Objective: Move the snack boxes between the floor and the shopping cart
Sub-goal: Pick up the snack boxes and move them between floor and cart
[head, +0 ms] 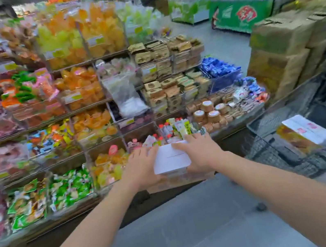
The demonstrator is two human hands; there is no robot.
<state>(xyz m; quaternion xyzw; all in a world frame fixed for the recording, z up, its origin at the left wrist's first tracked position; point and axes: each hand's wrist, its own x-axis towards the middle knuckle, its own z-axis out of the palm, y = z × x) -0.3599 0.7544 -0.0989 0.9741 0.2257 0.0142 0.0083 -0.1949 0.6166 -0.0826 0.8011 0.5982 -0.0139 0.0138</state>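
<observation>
Left hand (143, 166) and right hand (200, 153) gripped a snack box (171, 159) from both sides at frame centre, fingers laid over its white top. It was off the grey floor (196, 225), in front of the lowest shelf tier. Shopping cart (271, 155) stood just right of it, at mid-right of frame. A second box (308, 131) lay tilted inside the basket. Stacked brown cartons (283, 49) sat behind the cart. Snack shelves (48, 112) filled the left half. Green chest freezer (245, 12) was at upper right. Heavy motion blur, so labels were unreadable.
</observation>
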